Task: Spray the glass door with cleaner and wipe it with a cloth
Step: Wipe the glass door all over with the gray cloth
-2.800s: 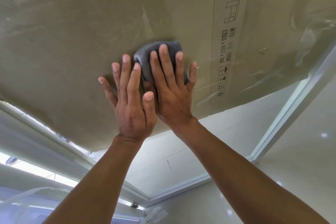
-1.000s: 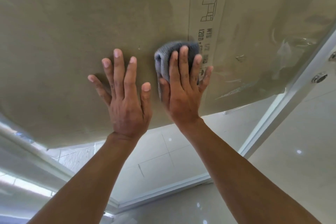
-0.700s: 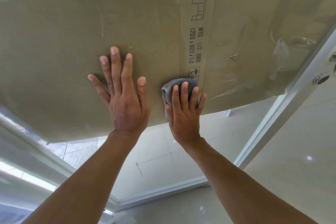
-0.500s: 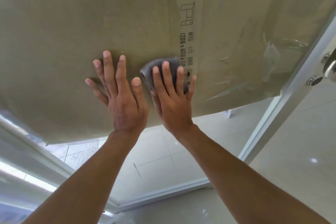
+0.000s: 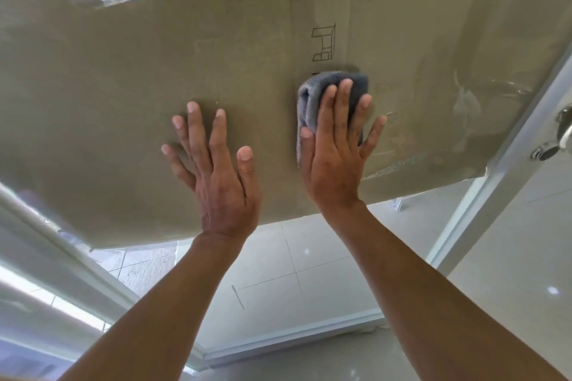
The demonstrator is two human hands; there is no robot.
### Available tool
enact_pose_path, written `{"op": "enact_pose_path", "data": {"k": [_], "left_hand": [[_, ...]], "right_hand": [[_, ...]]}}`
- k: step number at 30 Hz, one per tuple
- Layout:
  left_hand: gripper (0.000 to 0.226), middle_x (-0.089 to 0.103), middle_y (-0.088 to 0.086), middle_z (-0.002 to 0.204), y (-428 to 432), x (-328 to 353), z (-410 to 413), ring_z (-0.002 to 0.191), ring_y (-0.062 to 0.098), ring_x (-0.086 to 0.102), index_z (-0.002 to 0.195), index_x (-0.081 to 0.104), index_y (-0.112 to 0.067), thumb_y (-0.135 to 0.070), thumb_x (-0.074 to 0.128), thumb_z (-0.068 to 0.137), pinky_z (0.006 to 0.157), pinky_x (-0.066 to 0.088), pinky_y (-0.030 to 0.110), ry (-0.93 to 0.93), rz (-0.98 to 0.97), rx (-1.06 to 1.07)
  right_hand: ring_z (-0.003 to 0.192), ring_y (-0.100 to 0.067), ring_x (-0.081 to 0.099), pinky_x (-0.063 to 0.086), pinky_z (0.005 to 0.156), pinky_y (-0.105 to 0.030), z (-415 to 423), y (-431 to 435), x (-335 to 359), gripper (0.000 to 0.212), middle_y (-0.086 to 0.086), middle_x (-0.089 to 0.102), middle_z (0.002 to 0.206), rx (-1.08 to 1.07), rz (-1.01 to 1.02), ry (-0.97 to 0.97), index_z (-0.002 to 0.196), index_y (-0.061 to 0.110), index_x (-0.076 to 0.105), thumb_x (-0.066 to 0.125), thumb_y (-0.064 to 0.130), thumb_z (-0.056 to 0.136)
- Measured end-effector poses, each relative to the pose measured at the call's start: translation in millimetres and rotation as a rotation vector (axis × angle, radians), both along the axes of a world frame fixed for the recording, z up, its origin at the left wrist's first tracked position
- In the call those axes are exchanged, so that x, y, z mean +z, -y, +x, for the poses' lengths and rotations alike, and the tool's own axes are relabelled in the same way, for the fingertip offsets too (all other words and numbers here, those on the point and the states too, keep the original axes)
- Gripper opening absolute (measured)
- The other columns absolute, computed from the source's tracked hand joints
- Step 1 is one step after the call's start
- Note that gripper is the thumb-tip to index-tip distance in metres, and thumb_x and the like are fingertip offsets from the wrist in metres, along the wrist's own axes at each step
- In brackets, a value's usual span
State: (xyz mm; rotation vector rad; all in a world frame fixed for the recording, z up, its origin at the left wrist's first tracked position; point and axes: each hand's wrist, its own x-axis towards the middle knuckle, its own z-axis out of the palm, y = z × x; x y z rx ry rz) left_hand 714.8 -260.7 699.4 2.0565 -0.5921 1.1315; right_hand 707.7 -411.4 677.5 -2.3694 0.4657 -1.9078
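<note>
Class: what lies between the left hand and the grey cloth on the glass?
Nothing but bare glass door, with cardboard behind it. The head view shows the left hand and grey cloth apart.

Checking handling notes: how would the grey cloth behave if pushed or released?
Cloth looks soft and folded, so probably floppy and light. Pinned only by flat fingers of the right hand, it likely slides along the glass and would drop if released.

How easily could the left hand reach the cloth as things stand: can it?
Probably yes. The left hand lies flat on the glass beside the cloth, only bare glass between them. The right hand covers most of the cloth, but its left edge shows free.
</note>
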Motion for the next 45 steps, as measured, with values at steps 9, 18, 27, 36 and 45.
{"op": "enact_pose_path", "data": {"k": [9,18,27,36,45], "left_hand": [[0.050,0.018,0.015,0.159,3,6,1,0.148,0.032,0.005,0.147,0.032,-0.009,-0.033,0.025,0.105,0.117,-0.006,0.054,0.091,0.167,-0.076],[0.051,0.024,0.025,0.155,23,0,10,0.141,0.045,0.013,0.150,0.027,-0.007,-0.028,0.036,0.104,0.111,-0.003,0.061,0.212,0.280,0.051],[0.059,0.041,0.020,0.147,-4,15,41,0.146,0.030,0.019,0.143,0.043,-0.010,-0.042,0.059,0.095,0.118,0.003,0.044,0.595,0.530,0.151],[0.044,0.046,0.015,0.144,9,20,38,0.135,0.039,0.035,0.131,0.057,-0.009,-0.024,0.063,0.091,0.118,0.002,0.049,0.654,0.508,0.022],[0.046,0.040,0.013,0.149,30,13,30,0.138,0.038,0.029,0.140,0.047,-0.010,-0.028,0.055,0.098,0.116,-0.007,0.053,0.591,0.526,-0.032]], "right_hand": [[0.151,-0.026,-0.008,0.023,0.112,-0.063,-26,7,-83,0.054,-0.006,0.007,0.163,0.058,-0.159,-0.229,0.154,0.013,0.018,0.034,0.035,0.106],[0.149,-0.024,-0.003,0.020,0.114,-0.058,-15,10,-24,0.059,-0.002,0.022,0.161,0.013,-0.193,-0.104,0.155,0.018,0.014,0.035,0.041,0.106],[0.142,-0.026,0.029,0.017,0.113,-0.059,-9,26,27,0.050,0.001,0.042,0.152,-0.005,-0.190,-0.005,0.150,0.022,0.031,0.035,0.041,0.104],[0.150,-0.017,-0.007,0.013,0.115,-0.059,-3,27,-33,0.061,-0.003,0.015,0.161,-0.001,0.040,0.080,0.156,0.017,0.003,0.027,0.038,0.105],[0.150,-0.022,-0.014,0.015,0.116,-0.056,-28,17,-105,0.052,-0.016,0.013,0.155,0.092,0.161,-0.155,0.151,0.005,0.012,0.019,0.032,0.107]]}}
